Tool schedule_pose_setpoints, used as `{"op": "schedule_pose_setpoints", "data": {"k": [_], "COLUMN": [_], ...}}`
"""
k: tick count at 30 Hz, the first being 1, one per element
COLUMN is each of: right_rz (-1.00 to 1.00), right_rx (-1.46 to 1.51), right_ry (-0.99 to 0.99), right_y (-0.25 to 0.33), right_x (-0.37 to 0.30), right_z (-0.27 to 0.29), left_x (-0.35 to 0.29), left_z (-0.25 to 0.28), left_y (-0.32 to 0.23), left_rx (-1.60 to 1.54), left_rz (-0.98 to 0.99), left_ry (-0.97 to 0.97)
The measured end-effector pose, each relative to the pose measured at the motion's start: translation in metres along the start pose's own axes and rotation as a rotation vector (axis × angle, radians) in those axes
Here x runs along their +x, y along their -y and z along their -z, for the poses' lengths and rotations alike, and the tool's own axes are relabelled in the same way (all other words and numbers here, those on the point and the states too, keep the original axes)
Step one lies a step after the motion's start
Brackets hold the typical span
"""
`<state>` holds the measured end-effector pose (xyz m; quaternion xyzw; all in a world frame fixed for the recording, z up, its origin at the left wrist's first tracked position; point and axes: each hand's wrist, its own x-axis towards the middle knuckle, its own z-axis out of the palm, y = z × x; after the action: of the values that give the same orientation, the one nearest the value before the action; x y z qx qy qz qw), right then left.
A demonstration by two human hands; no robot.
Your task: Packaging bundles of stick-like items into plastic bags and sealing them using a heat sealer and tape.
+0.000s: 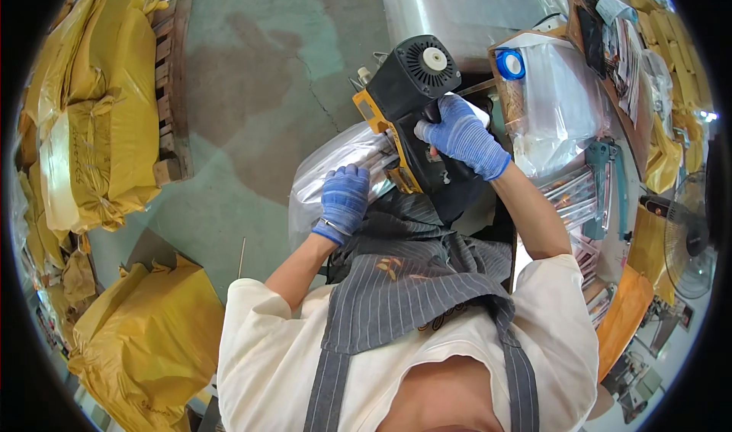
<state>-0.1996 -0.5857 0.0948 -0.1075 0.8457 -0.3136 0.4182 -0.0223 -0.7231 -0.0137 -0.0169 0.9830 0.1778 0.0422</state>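
My right hand (pixel 462 136), in a blue knit glove, grips the handle of a black and yellow handheld power tool (pixel 408 89) with a round vented motor cap. My left hand (pixel 344 198), also blue-gloved, presses down on a clear plastic bag of shiny wrapped packs (pixel 335 165) lying just left of the tool's lower end. The tool's underside and where it meets the bag are hidden behind my hands. A grey striped apron (pixel 415 279) covers my lap below the bag.
Yellow sacks (pixel 107 119) lie stacked on a wooden pallet (pixel 174 73) at the left, another yellow sack (pixel 149 340) at lower left. Right of me, a table holds clear bags (pixel 560 104), a blue tape roll (pixel 510 64) and a teal tool (pixel 602 180). A fan (pixel 690 241) stands far right.
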Motion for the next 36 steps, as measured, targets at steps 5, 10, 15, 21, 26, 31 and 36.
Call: {"op": "schedule_pose_setpoints", "data": {"k": [5, 10, 15, 21, 26, 31, 36], "right_rz": [0.141, 0.144, 0.106, 0.187, 0.192, 0.292, 0.257], "right_rx": [-0.172, -0.142, -0.077, -0.233, -0.183, -0.183, -0.003], "right_ry": [-0.058, -0.046, 0.021, 0.061, 0.077, 0.032, 0.123], "right_y": [0.01, 0.034, 0.042, 0.077, 0.089, 0.095, 0.111], "right_x": [-0.003, -0.011, -0.01, -0.03, -0.03, -0.028, -0.036], "right_z": [-0.024, -0.043, -0.064, -0.09, -0.118, -0.152, -0.177], "left_x": [-0.041, -0.053, -0.063, -0.102, -0.115, -0.127, -0.146], "left_z": [0.009, 0.006, 0.016, 0.036, 0.032, 0.022, -0.028], "left_y": [0.021, 0.038, 0.045, 0.076, 0.083, 0.094, 0.102], "left_rx": [0.116, 0.129, 0.14, 0.185, 0.057, -0.231, -0.877], "left_rz": [0.104, 0.043, 0.098, 0.069, 0.012, -0.046, 0.301], "left_ry": [0.065, 0.025, -0.046, -0.03, -0.289, -0.488, -0.751]}}
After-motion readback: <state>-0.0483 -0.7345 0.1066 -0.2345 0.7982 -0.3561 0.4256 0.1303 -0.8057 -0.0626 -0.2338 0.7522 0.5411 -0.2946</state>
